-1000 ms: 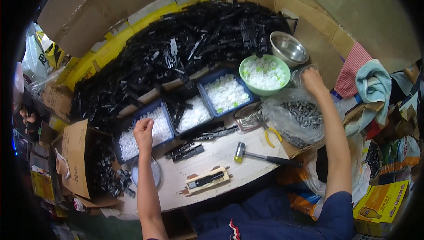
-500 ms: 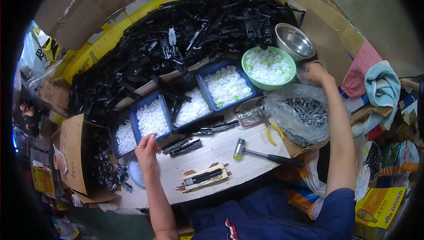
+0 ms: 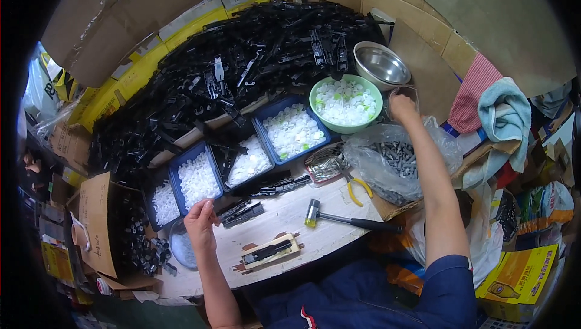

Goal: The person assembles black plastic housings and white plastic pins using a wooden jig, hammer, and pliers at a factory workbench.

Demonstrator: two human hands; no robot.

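Observation:
My left hand (image 3: 201,225) hovers over the near edge of the blue trays, its thumb and fingertips pinched together. Whatever it may hold is too small to make out. Out to the right, my right hand (image 3: 402,108) reaches down into what looks like a clear container, beside the green bowl (image 3: 312,100) of white and green plastic pieces. Its fingertips are hidden. On the bench, a black part (image 3: 266,253) lies in a pale block-like fixture (image 3: 295,244). Several black assemblies (image 3: 243,214) lie just right of my left hand.
A hammer (image 3: 357,222) and yellow-handled pliers (image 3: 359,191) lie on the white bench (image 3: 330,239). Blue trays (image 3: 279,161) hold white pieces; a clear bag (image 3: 363,162) holds grey ones. Black parts (image 3: 200,81) pile up behind, near a metal bowl (image 3: 381,65). A cardboard box (image 3: 95,226) stands left.
The whole view has shifted, so the bench things sit further left in the picture. Both hands keep about the same places, left pinched and right at the clear container.

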